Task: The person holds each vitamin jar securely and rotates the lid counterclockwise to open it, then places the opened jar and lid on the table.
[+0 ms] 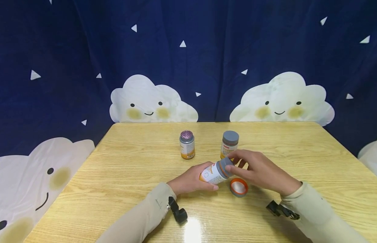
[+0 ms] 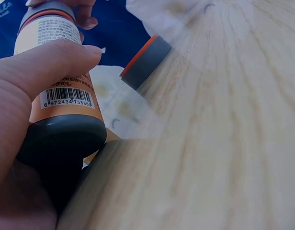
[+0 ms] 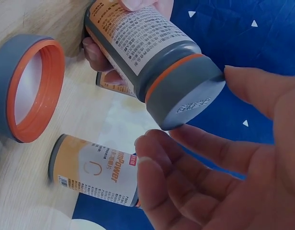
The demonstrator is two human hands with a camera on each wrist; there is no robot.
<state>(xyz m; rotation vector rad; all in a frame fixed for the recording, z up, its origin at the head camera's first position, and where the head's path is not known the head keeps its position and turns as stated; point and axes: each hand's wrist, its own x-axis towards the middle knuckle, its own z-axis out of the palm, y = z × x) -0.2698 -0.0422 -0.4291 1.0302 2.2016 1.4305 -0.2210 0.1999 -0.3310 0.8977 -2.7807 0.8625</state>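
Observation:
My left hand grips a supplement bottle with a white and orange label, tilted with its top to the right. Its grey cap, with an orange ring below, is pinched at the rim between the thumb and a finger of my right hand. The left thumb lies across the label above a barcode. Below the right hand, a loose grey cap with an orange lining rests on the table, its inside facing up.
An uncapped bottle with a shiny purple seal stands behind the left hand. Behind the right hand is an upright bottle wearing its grey cap. The wooden table ends at a dark blue curtain with printed clouds.

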